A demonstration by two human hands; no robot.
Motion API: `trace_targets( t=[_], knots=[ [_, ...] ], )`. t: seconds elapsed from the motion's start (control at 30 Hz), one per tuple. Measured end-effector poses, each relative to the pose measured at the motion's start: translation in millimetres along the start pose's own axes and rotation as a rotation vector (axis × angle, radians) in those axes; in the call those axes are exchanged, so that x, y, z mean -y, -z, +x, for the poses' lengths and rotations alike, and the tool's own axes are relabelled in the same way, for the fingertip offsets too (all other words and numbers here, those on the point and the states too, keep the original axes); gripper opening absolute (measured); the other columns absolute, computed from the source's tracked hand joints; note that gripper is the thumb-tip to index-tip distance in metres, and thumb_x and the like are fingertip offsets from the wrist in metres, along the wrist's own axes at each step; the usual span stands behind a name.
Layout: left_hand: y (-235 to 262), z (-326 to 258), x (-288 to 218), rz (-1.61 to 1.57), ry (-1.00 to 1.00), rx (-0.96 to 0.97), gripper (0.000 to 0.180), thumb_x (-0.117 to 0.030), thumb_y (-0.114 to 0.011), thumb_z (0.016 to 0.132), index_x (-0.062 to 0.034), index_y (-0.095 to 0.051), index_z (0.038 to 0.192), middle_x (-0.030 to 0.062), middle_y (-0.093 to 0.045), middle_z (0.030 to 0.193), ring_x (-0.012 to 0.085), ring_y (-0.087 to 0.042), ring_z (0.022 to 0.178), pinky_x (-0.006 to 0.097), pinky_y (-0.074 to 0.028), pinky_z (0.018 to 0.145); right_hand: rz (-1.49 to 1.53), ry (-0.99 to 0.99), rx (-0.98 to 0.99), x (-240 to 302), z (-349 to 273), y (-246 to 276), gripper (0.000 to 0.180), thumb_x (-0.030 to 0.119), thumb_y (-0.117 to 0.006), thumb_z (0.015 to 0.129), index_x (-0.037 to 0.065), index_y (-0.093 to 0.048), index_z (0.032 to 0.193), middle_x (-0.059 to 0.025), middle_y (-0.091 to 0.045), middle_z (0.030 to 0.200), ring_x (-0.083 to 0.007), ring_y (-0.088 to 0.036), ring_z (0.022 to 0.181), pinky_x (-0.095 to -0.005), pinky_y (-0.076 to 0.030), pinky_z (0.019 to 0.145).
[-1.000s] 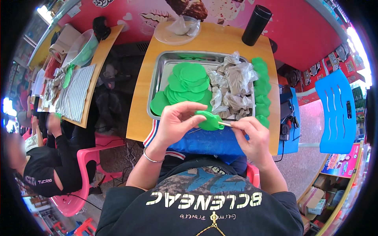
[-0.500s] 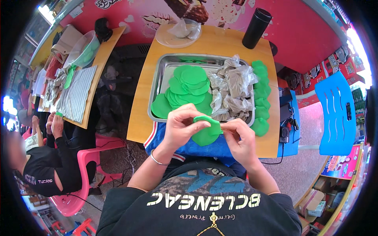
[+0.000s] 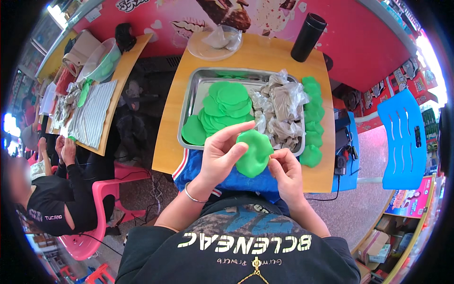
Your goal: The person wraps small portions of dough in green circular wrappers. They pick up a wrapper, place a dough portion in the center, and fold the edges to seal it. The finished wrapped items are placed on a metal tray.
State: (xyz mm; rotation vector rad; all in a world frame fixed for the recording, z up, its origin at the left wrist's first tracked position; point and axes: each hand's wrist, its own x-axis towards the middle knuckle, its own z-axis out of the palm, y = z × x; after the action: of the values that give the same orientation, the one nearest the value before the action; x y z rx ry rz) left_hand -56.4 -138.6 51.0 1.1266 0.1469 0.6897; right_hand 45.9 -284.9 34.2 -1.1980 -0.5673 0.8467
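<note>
A soft, round green piece [image 3: 252, 160] is held up between my hands, just in front of the metal tray [image 3: 257, 75]. My left hand [image 3: 218, 155] grips its left side, thumb bent in against it. At the right edge, my right hand [image 3: 287, 174] pinches it between thumb and fingertips. Its surface looks dented and puckered. In the tray, flat green discs [image 3: 228, 102] overlap in a pile on the left. Thin clear plastic bags [image 3: 283, 102] of greyish-brown material fill the right. Thicker green pieces [image 3: 313, 113] line the table beside the tray.
The wooden table [image 3: 168, 137] also bears a clear round dish [image 3: 198, 45] and a black tumbler [image 3: 308, 38]. At right stands a blue chair [image 3: 401, 161]. To the left, another person's hands [image 3: 66, 149] are by a second table, near a pink chair [image 3: 98, 222].
The green piece has turned, so its broad face now shows. My left fingers have shifted behind its upper edge, and my right hand has moved slightly lower along its side.
</note>
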Motion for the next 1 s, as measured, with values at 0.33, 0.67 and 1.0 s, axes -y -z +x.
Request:
trace_targets(
  t=[0.33,0.67,1.0],
  knots=[
    [10.3,8.6,-8.8,0.147,-0.007,0.192,0.008,0.000,-0.060,0.082,0.0048,-0.064,0.086,0.0049,-0.048,0.083,0.0097,-0.056,0.066,0.018,-0.044,0.052,-0.076,0.102,0.152,7.9,4.2,-1.2,0.009,-0.001,-0.052,0.087,-0.001,-0.052,0.095,-0.0024,-0.058,0.087,-0.0054,-0.054,0.078,-0.0205,-0.044,0.069],
    [9.2,8.9,-11.2,0.268,-0.049,0.182,0.003,0.002,-0.063,0.079,0.0025,-0.064,0.082,0.0050,-0.051,0.082,0.0096,-0.058,0.064,0.019,-0.046,0.050,0.096,0.113,0.089,4.8,0.1,5.4,0.015,-0.003,-0.054,0.084,-0.002,-0.053,0.099,-0.0040,-0.057,0.090,-0.0074,-0.054,0.080,-0.0214,-0.044,0.070],
    [11.7,10.1,-9.1,0.267,-0.147,0.158,0.015,0.002,-0.068,0.073,-0.0003,-0.067,0.088,0.0056,-0.056,0.082,0.0099,-0.054,0.069,0.020,-0.044,0.057,-0.433,0.296,0.078,4.3,8.4,8.6,0.017,-0.008,-0.055,0.078,-0.001,-0.062,0.092,-0.0024,-0.056,0.077,-0.0076,-0.047,0.062,-0.0206,-0.036,0.052]
  ],
)
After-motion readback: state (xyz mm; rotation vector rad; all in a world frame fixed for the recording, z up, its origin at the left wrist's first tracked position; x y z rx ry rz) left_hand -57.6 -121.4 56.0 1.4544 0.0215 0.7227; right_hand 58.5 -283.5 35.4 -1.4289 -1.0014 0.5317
